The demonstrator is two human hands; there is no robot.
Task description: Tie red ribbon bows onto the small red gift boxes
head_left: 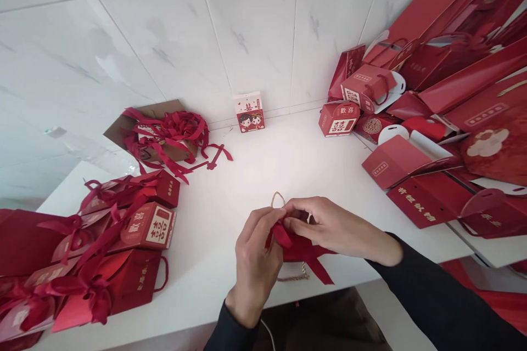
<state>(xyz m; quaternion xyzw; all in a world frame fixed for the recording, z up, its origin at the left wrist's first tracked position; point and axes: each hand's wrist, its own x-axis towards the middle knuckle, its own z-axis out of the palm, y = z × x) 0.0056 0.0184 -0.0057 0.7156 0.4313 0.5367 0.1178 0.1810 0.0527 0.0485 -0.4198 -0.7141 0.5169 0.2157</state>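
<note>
Knuckles raised, the left hand (257, 249) meets the right hand (315, 222) above the white table (230, 181), near its front edge; both pinch red ribbon (282, 235) at the fingertips. Ribbon-tied boxes (140, 279) occupy the left side, a brown carton (117, 132) of ribbon behind them; a small printed box (249, 113) stands by the wall (255, 27), red boxes (415, 194) pile up at right. The ribbon lies between the hands, one tail (321, 271) trailing nearward beside rope handles (278, 197); fingers partly cover it.

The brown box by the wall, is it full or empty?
The box looks full: red ribbons heap up in it and spill over its edge onto the table.
</note>
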